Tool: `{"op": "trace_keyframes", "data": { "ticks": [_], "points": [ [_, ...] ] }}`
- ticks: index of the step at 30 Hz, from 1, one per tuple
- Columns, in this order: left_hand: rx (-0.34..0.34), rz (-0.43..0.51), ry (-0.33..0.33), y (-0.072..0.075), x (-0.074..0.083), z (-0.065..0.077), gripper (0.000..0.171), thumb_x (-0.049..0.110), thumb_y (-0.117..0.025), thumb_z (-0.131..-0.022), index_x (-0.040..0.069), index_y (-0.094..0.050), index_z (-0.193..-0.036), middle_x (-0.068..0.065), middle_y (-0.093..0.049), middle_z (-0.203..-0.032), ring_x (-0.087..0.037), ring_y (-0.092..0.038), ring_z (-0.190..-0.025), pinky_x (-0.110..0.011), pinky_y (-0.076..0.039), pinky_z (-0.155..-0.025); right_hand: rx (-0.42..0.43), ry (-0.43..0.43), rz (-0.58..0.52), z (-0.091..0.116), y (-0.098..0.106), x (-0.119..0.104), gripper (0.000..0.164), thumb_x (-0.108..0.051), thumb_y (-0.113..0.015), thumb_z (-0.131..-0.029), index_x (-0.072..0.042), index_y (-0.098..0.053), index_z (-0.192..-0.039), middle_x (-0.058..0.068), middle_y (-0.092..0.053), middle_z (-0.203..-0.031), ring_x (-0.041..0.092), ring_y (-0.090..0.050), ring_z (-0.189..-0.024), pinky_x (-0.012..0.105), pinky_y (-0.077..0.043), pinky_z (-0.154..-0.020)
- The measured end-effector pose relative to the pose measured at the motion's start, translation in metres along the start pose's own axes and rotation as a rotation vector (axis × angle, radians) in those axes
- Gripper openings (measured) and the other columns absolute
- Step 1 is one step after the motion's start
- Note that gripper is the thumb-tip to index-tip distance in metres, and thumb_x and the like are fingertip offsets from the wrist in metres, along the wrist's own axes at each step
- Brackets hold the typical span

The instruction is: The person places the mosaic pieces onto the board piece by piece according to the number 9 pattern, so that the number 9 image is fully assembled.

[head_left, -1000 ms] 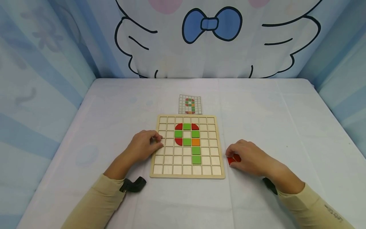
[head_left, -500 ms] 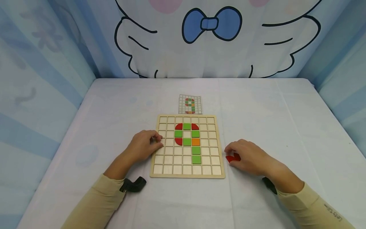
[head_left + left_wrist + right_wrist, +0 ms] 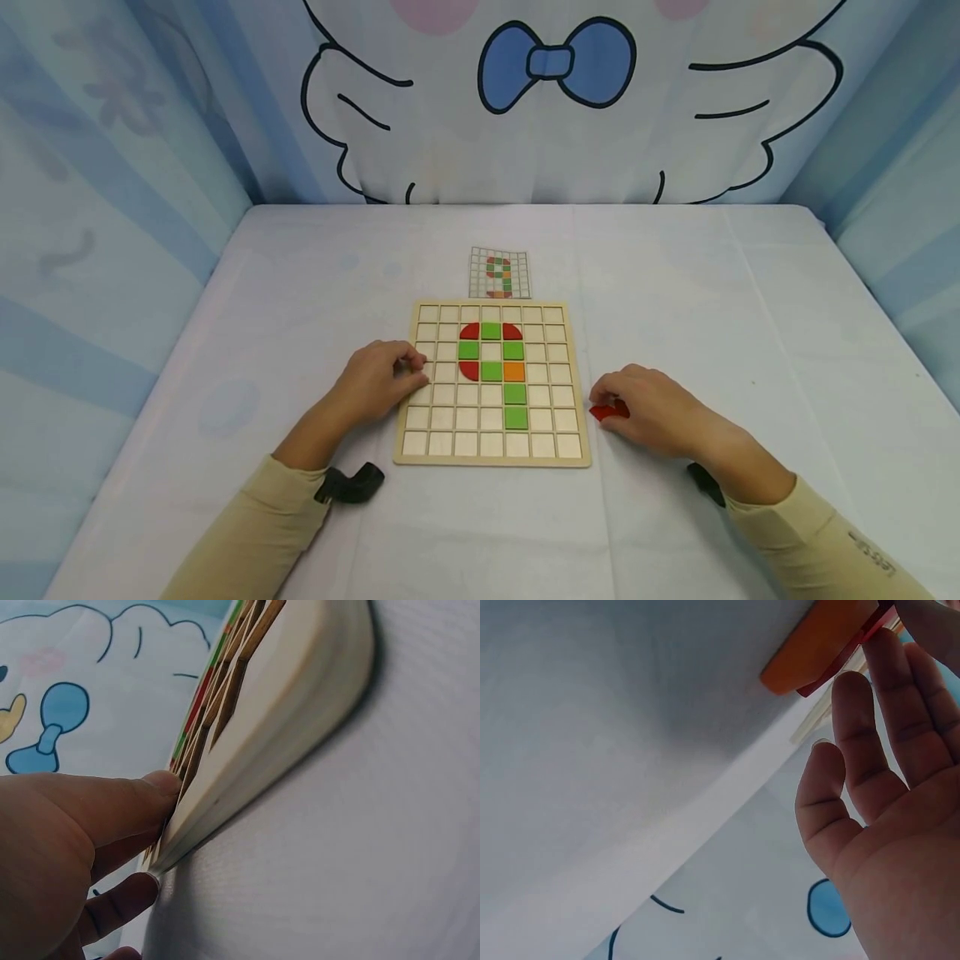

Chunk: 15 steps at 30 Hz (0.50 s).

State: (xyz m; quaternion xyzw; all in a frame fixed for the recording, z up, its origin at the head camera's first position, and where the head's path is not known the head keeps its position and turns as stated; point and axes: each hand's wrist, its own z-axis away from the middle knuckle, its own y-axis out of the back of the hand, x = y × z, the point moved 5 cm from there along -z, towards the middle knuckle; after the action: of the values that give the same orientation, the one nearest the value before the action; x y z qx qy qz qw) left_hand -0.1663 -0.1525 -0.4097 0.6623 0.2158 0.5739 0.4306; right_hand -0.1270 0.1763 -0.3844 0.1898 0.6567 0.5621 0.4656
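A square wooden grid board [image 3: 491, 462] lies flat on the table. Red quarter-circle tiles [image 3: 468, 332], green square tiles [image 3: 515, 417] and an orange square tile [image 3: 513, 372] form a 9-like figure in its cells. My left hand [image 3: 375, 385] holds the board's left edge; in the left wrist view the thumb [image 3: 161, 782] lies on the top side, with a finger under the rim. Just right of the board, my right hand [image 3: 656, 412] pinches a red rounded tile [image 3: 606, 412], partly hidden by the fingers. In the right wrist view an orange piece [image 3: 817, 649] shows beside red ones.
A small printed card [image 3: 480, 271] with a similar coloured grid figure lies against the board's far edge. White cloth covers the table [image 3: 712, 292]. Patterned curtains [image 3: 555, 150] stand behind and at both sides. Dark wrist straps [image 3: 352, 485] sit at the sleeves.
The red tiles in my right hand have turned and shifted slightly left, with less of them showing. My left hand and the board have stayed put.
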Motion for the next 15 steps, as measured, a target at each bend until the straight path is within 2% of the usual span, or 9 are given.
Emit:
{"op": "trace_keyframes", "data": {
  "ticks": [10,15],
  "points": [
    [-0.001,-0.011,0.000,-0.0001,0.0005,0.0001,0.014,0.021,-0.074,-0.093,0.012,-0.064,-0.091,-0.002,-0.068,-0.105,-0.023,-0.055,-0.090,-0.042,-0.043,-0.081,0.003,0.022,-0.016,-0.0033,-0.0007,-0.0015,0.023,0.001,-0.071,-0.085,-0.016,-0.071,-0.100,-0.011,-0.062,-0.090,0.014,-0.055,-0.088,0.037,-0.048,-0.078],
    [-0.001,-0.007,0.001,-0.0003,0.0006,-0.0001,0.014,0.021,-0.075,-0.092,0.012,-0.065,-0.091,-0.002,-0.069,-0.105,-0.023,-0.056,-0.092,-0.043,-0.044,-0.082,0.018,-0.035,0.024,-0.0036,0.0005,-0.0006,0.024,-0.002,-0.073,-0.085,-0.009,-0.070,-0.108,-0.003,-0.066,-0.098,0.020,-0.058,-0.093,0.042,-0.049,-0.082]
  ]
}}
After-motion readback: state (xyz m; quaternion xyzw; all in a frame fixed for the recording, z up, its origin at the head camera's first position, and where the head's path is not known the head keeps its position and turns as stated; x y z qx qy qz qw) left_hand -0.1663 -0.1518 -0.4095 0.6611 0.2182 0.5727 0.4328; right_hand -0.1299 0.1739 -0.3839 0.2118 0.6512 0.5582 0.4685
